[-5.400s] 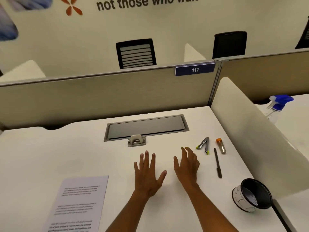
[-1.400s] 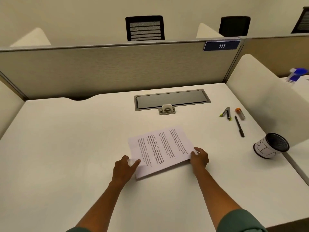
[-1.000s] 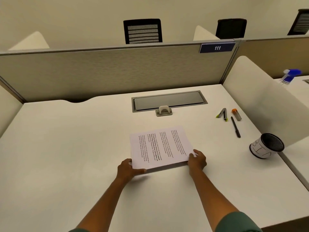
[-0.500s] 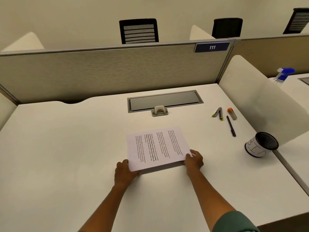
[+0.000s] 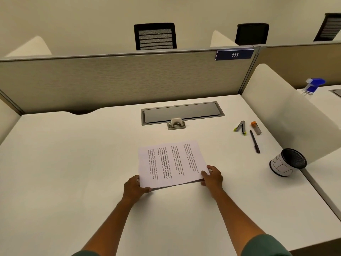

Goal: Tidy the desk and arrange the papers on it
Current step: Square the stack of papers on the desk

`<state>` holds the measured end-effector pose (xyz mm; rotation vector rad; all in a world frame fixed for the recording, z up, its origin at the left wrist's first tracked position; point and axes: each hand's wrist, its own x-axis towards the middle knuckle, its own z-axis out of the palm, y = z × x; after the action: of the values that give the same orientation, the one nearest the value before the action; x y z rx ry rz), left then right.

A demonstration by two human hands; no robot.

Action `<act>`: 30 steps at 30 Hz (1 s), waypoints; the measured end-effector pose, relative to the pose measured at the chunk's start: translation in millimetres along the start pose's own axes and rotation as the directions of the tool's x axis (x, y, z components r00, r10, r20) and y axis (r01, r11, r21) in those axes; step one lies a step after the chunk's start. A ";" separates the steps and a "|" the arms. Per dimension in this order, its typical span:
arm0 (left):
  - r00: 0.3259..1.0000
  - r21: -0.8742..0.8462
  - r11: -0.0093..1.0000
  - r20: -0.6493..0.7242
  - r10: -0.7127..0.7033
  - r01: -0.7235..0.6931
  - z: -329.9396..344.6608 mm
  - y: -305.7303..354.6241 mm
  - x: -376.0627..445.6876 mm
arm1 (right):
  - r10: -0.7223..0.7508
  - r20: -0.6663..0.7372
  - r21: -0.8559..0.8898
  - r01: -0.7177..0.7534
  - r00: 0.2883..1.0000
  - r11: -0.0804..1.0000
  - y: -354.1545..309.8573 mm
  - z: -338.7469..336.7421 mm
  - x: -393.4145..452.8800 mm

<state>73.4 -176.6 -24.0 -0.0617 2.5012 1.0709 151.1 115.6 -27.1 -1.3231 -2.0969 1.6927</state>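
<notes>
Papers (image 5: 171,163) at frame centre on desk (image 5: 73,163), long axis running left-right, near edge raised. Left hand (image 5: 133,187) grips lower-left corner, right hand (image 5: 212,175) pinches lower-right corner; both equally near. Stack lies directly ahead of hands, toward the upper frame.

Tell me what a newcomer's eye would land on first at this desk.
First, the sheets of printed paper at the middle of the white desk, with the left hand and right hand holding the two near corners. Next, off to the right, the tipped-over black mesh pen cup by the divider, with a black pen and highlighters loose behind it.
</notes>
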 end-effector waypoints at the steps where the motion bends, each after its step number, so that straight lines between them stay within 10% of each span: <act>1: 1.000 -0.001 1.000 -0.006 -0.004 0.004 0.2 0.3 0.4 | -0.007 0.047 -0.025 0.008 0.999 1.000 -2.2 -4.6 0.5; 9: 0.999 0.059 0.998 -0.030 0.031 -0.029 3.2 1.2 1.9 | -0.055 0.362 -0.278 0.165 0.930 0.946 -5.7 -28.9 12.9; 30: 0.997 0.014 0.998 -0.034 0.065 -0.065 1.8 4.4 -5.5 | -0.093 0.339 -0.372 0.224 0.936 0.901 -8.4 -33.9 7.2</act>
<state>78.2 -172.9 -19.9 0.0051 2.5571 1.0876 162.3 145.2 -10.7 -0.9693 -2.7767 1.5352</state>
